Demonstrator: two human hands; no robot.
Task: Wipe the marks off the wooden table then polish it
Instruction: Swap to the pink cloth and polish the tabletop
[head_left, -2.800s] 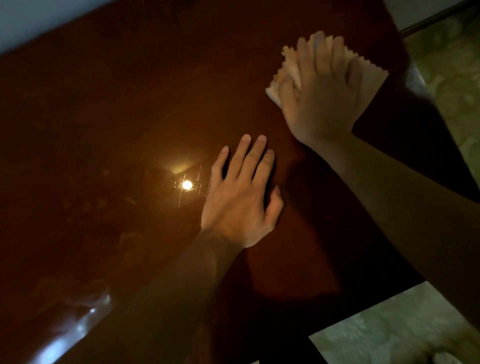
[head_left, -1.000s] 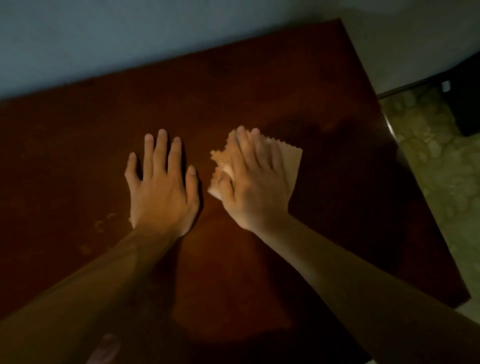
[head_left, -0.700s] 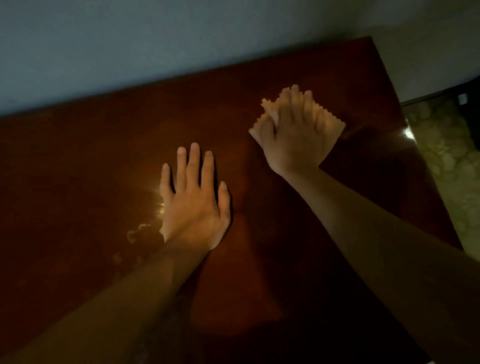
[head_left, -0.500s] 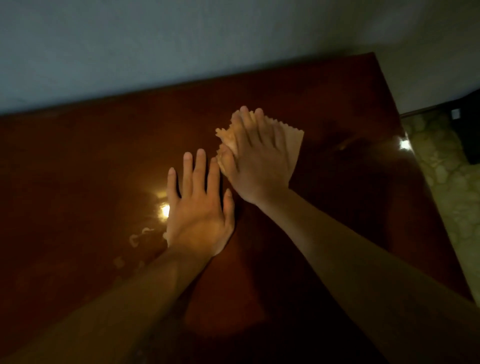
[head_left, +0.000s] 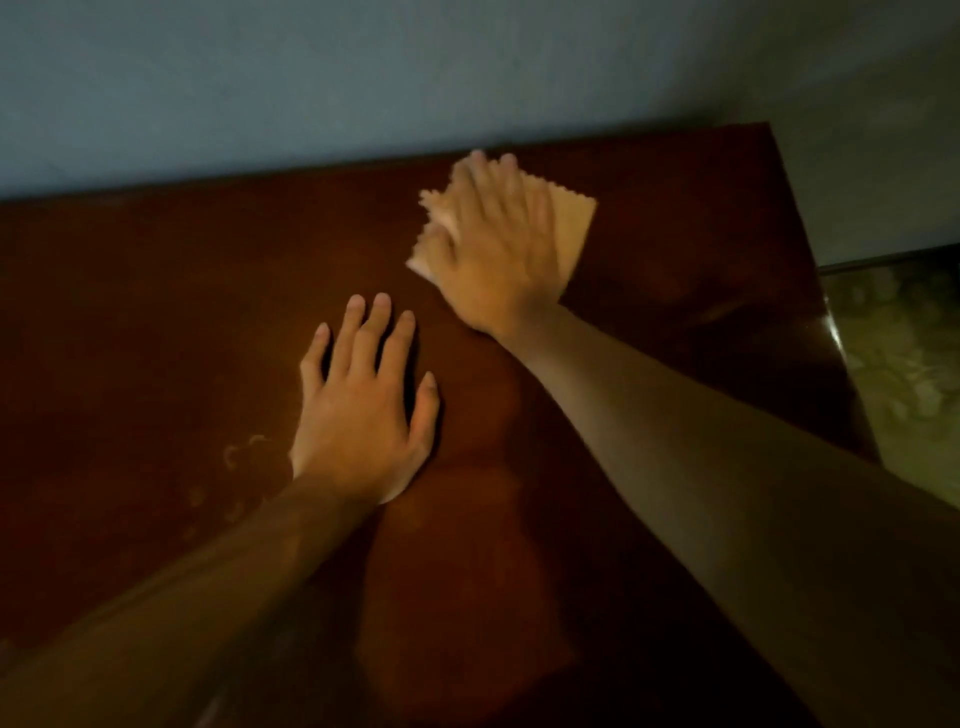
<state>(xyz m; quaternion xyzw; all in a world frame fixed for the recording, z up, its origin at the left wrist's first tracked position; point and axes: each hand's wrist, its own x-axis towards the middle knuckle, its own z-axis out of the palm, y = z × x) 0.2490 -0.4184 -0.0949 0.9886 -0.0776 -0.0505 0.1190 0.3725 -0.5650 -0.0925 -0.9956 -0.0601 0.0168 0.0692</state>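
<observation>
Dark red-brown wooden bench (head_left: 156, 322) carries both hands: right hand (head_left: 493, 254) flat, fingers straight, pressing a tan cloth (head_left: 571, 228) near the far edge; left hand (head_left: 363, 410) spread flat beside pale marks (head_left: 239, 457)

I see a plain pale blue-grey painted wall (head_left: 363, 78) across the top of my view, dim and evenly lit. At the right edge lies a patterned green-and-cream floor (head_left: 898, 364), with a dark baseboard strip (head_left: 893, 257) where wall meets floor.
</observation>
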